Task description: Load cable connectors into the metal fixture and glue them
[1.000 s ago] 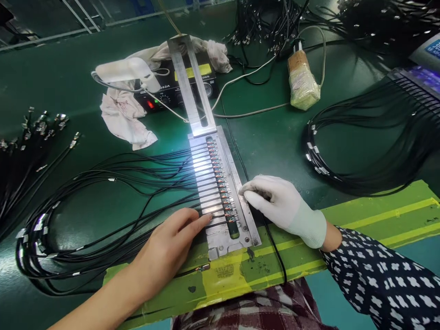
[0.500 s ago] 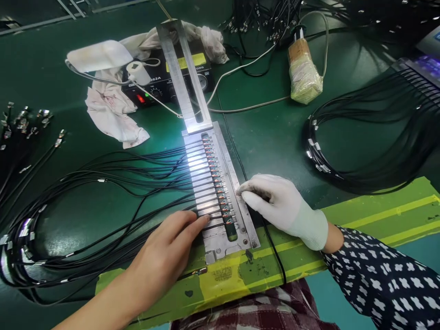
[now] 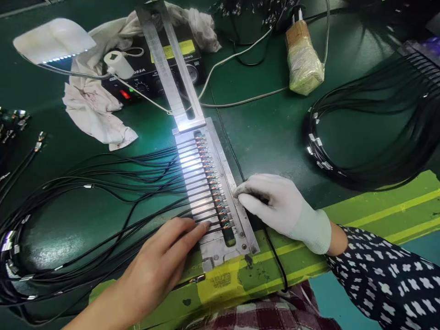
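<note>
Green bench is supporting a metal fixture: the right grip is resting fingertips-together at its right edge; the left grip is touching its left side, pinch unclear. Black cables are lying across it; dragging slack could be unseating them.

On the table, the fixture lay between the left hand at its near left side and the right hand at its right edge. Cables ran from the left onto the fixture, their ends in a row along its slot. Behind it stood a control box, lamp to the left, plug adapter to the right; a cable coil lay far right.
</note>
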Demonstrator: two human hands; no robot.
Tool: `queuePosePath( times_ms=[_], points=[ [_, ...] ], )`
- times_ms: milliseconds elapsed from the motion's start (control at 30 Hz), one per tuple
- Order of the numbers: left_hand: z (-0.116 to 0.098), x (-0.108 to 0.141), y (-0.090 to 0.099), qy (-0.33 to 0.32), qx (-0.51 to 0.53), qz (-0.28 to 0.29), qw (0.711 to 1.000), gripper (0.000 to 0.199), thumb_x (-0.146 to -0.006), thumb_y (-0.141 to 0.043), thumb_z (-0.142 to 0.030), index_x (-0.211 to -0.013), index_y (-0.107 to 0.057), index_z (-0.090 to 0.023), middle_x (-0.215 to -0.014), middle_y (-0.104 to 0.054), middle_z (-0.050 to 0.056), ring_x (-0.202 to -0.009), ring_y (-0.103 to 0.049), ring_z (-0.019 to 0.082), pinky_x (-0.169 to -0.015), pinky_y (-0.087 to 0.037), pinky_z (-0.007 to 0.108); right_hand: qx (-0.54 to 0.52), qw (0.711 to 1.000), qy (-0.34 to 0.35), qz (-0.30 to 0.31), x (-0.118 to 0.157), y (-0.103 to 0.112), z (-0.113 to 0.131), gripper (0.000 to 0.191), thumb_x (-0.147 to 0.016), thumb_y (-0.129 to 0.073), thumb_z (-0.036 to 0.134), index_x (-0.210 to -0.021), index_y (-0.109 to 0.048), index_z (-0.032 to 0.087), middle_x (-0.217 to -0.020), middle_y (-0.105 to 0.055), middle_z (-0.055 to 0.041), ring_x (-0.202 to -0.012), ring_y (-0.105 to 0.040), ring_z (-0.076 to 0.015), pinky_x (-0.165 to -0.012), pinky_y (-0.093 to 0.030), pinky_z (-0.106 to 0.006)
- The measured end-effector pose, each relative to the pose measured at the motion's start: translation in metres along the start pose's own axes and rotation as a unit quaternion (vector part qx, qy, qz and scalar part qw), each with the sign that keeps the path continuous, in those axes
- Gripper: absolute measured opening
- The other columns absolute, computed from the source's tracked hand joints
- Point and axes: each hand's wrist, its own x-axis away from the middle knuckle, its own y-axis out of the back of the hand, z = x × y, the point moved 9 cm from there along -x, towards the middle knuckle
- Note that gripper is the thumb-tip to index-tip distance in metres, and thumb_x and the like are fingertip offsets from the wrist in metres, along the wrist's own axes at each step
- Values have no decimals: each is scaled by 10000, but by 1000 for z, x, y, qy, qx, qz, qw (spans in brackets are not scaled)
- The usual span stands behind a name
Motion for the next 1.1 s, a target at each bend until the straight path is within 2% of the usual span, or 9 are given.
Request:
queuePosePath(
  times_ms=[200, 300, 400, 500, 600, 767, 867, 1000, 1100],
  points=[
    [1, 3, -6, 9, -7, 20, 1000, 502, -922, -403, 37, -1404, -444, -97, -1179, -482, 117, -1042, -492, 166, -893, -413, 266, 0, 1000, 10, -7, -1, 0, 0, 108, -927, -589, 174, -887, -685, 201, -806, -674, 32, -773, -601, -131, -735, -424, -267],
    [-1, 4, -1, 29, -38, -6, 999, 509, -906, -421, 41, -1383, -488, -123, -1154, -470, 116, -1048, -467, 202, -907, -378, 321, -3, 1000, 11, -7, -2, 1, 1, 105, -928, -590, 175, -881, -681, 197, -801, -666, 36, -779, -596, -126, -741, -417, -261],
    [-6, 6, -1, 37, -58, -13, 998, 535, -894, -440, 40, -1400, -480, -128, -1093, -480, 104, -976, -454, 202, -868, -363, 331, 0, 1000, 13, -5, -1, 1, 1, 104, -928, -594, 177, -871, -678, 198, -779, -652, 42, -763, -583, -121, -726, -410, -259],
    [-8, 7, -5, 36, -22, -2, 999, 565, -899, -434, 32, -1446, -413, -108, -1068, -490, 100, -919, -447, 184, -814, -372, 308, 1, 1000, 16, -5, -1, 0, 1, 108, -931, -589, 177, -875, -678, 200, -782, -651, 43, -762, -582, -120, -724, -410, -258],
    [-2, 6, -4, 44, 28, 3, 999, 575, -908, -414, 21, -1456, -399, -151, -1055, -479, 89, -902, -444, 180, -781, -372, 310, 2, 1000, 13, -5, 0, 0, 0, 105, -931, -591, 184, -881, -681, 204, -796, -662, 42, -769, -590, -123, -731, -417, -259],
    [7, 4, -4, 16, -34, -2, 999, 537, -910, -405, -19, -1403, -480, -218, -1000, -463, 76, -830, -401, 194, -703, -318, 328, 2, 1000, 5, -3, -2, 0, 0, 113, -929, -589, 171, -885, -684, 211, -834, -686, 46, -797, -613, -122, -743, -434, -253],
    [9, 1, -5, 7, -50, -19, 999, 516, -910, -382, -22, -1373, -507, -214, -941, -436, 62, -783, -376, 187, -669, -292, 316, 11, 1000, -6, -5, -2, 0, 0, 111, -928, -588, 181, -889, -685, 218, -848, -690, 40, -802, -617, -134, -732, -441, -268],
    [0, 4, 6, 15, -97, -39, 994, 511, -904, -391, -5, -1370, -490, -190, -1010, -452, 81, -888, -417, 213, -745, -331, 351, 6, 1000, -9, 7, 1, -2, -1, 136, -944, -554, 201, -923, -687, 223, -903, -700, 20, -844, -625, -160, -763, -454, -297],
    [-10, 27, 20, 63, -36, -56, 996, 397, -923, -440, -44, -1297, -500, -165, -1091, -463, 90, -989, -438, 215, -839, -352, 360, 5, 1000, -3, 11, 4, -2, -1, 156, -954, -532, 225, -933, -686, 218, -909, -699, 4, -844, -622, -174, -758, -460, -311]
  ],
)
